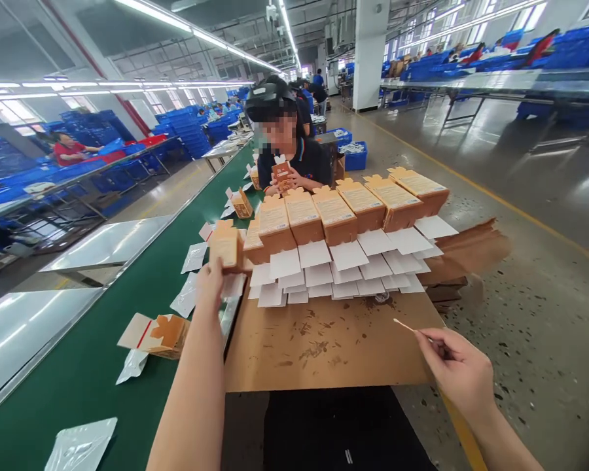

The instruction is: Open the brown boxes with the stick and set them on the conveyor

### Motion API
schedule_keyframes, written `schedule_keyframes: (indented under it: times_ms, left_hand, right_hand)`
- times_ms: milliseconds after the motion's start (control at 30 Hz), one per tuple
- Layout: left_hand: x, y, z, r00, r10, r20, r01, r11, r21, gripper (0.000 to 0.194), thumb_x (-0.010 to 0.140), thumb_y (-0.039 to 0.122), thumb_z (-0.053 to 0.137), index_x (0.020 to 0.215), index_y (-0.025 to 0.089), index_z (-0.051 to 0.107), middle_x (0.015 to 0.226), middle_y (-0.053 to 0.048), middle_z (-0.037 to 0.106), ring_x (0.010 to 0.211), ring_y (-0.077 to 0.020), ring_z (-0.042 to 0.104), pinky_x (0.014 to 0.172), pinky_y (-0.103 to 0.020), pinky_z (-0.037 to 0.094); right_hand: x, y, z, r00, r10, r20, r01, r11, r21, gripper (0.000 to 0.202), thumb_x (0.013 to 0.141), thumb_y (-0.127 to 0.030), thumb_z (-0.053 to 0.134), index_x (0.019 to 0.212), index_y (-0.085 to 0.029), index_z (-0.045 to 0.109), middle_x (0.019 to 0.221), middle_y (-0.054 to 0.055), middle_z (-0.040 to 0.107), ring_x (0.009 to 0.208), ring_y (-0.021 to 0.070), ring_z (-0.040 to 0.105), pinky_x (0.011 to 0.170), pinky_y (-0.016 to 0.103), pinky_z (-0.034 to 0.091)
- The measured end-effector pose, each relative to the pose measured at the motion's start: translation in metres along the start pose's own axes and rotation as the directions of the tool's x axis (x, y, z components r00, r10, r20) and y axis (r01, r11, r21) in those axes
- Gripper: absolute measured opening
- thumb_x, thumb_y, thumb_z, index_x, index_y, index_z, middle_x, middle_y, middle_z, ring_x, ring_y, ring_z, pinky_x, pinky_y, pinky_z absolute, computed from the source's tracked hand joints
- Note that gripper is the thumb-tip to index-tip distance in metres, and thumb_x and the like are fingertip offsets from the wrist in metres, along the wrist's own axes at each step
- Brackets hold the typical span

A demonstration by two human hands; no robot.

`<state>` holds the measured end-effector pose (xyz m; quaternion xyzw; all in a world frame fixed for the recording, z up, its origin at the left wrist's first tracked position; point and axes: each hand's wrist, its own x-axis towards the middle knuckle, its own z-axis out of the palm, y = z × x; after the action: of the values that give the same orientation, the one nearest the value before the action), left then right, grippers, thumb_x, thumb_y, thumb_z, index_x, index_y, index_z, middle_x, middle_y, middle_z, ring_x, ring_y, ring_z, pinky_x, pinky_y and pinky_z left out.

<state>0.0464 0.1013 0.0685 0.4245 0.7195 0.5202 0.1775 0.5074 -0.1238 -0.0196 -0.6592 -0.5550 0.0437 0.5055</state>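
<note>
Green belt [103, 353]: one folded carton [157, 335] and loose foil pouches [81, 446] lie unpacked.
Left hand [210, 288]: closed on a kraft box [226, 245] at the row's left end.
Box row [334, 212]: six stand fanned, bottom flaps open, apparently unglued.
Right hand [454, 369]: pinches a thin stick [405, 325] over the cardboard sheet [324, 347].

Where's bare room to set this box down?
Free: the near cardboard sheet between the flaps and the black edge, and green belt right of the lone box. Crowded: the box row and pouches by the left hand.
</note>
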Motion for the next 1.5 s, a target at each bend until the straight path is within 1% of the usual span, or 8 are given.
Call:
schedule_keyframes:
  times_ms: [200,300,433,667,900,1033,1233,1500]
  left_hand:
    - [-0.102,-0.069,-0.079,0.975,-0.207,0.077,0.217,0.839,-0.499,0.067,0.069,0.059,0.104,0.124,0.028,0.083,0.141,-0.011,0.089,0.148,-0.0440,0.078,0.129,-0.058,0.064]
    - [-0.166,-0.100,-0.083,0.907,-0.375,0.192,0.419,0.757,-0.502,0.079,0.060,0.061,0.112,0.127,0.029,0.087,0.142,-0.014,0.090,0.147,-0.0509,0.079,0.121,-0.065,0.070]
    - [-0.210,-0.113,-0.066,0.847,-0.357,0.393,0.509,0.757,-0.410,0.091,0.062,0.062,0.118,0.138,0.025,0.085,0.144,-0.019,0.090,0.141,-0.0516,0.084,0.117,-0.065,0.072]
    - [-0.215,-0.112,-0.034,0.900,-0.259,0.352,0.385,0.849,-0.362,0.095,0.059,0.071,0.118,0.131,0.024,0.079,0.136,-0.018,0.091,0.131,-0.0440,0.089,0.116,-0.059,0.072]
    - [-0.218,-0.109,-0.033,0.901,-0.238,0.364,0.370,0.859,-0.354,0.090,0.055,0.064,0.121,0.123,0.025,0.075,0.122,-0.015,0.092,0.119,-0.0412,0.091,0.111,-0.059,0.075]
    - [-0.223,-0.114,-0.035,0.873,-0.213,0.439,0.370,0.875,-0.311,0.090,0.064,0.056,0.120,0.133,0.026,0.072,0.133,-0.016,0.090,0.128,-0.0406,0.090,0.116,-0.057,0.073]
    - [-0.246,-0.122,-0.026,0.951,-0.062,0.304,0.145,0.955,-0.260,0.088,0.069,0.058,0.112,0.137,0.027,0.066,0.135,-0.016,0.087,0.125,-0.0401,0.089,0.108,-0.054,0.074]
    - [-0.272,-0.102,-0.025,0.963,-0.031,0.267,0.014,0.998,0.062,0.064,0.087,0.062,0.093,0.131,0.030,0.060,0.125,-0.012,0.085,0.114,-0.0400,0.088,0.090,-0.049,0.071]
  right_hand:
    - [0.051,0.016,0.030,0.965,-0.174,0.195,0.200,0.972,-0.121,0.037,0.115,-0.036,0.064,0.082,-0.026,0.077,0.070,0.003,0.069,0.064,0.0196,0.066,0.065,0.032,0.054]
    - [0.070,0.023,0.050,0.941,-0.194,0.276,0.236,0.963,-0.130,0.031,0.109,-0.026,0.064,0.079,-0.026,0.073,0.077,0.006,0.074,0.067,0.0208,0.068,0.063,0.032,0.050]
    - [0.084,0.030,0.055,0.914,-0.221,0.341,0.277,0.953,-0.124,0.033,0.110,-0.021,0.065,0.078,-0.025,0.074,0.082,0.010,0.078,0.067,0.0212,0.069,0.062,0.034,0.048]
    - [0.021,0.005,0.043,0.942,-0.237,0.239,0.229,0.972,0.060,0.033,0.122,-0.036,0.067,0.098,-0.025,0.086,0.076,0.003,0.074,0.062,0.0190,0.066,0.057,0.032,0.053]
    - [-0.094,-0.076,0.123,0.808,-0.383,0.447,0.252,0.911,0.326,0.034,0.119,-0.014,0.062,0.091,-0.026,0.075,0.076,-0.003,0.067,0.062,0.0143,0.062,0.062,0.028,0.049]
    - [-0.095,-0.077,0.135,0.799,-0.393,0.455,0.282,0.913,0.294,0.035,0.117,-0.010,0.061,0.088,-0.026,0.072,0.078,-0.002,0.066,0.063,0.0146,0.061,0.063,0.028,0.049]
    - [-0.066,-0.057,0.102,0.880,-0.269,0.391,0.156,0.942,0.296,0.033,0.118,-0.018,0.063,0.088,-0.029,0.074,0.073,-0.002,0.061,0.060,0.0162,0.060,0.059,0.029,0.051]
    - [-0.061,-0.056,0.074,0.925,-0.189,0.328,0.070,0.938,0.341,0.031,0.114,-0.024,0.071,0.086,-0.029,0.080,0.066,-0.003,0.062,0.052,0.0161,0.058,0.049,0.029,0.048]
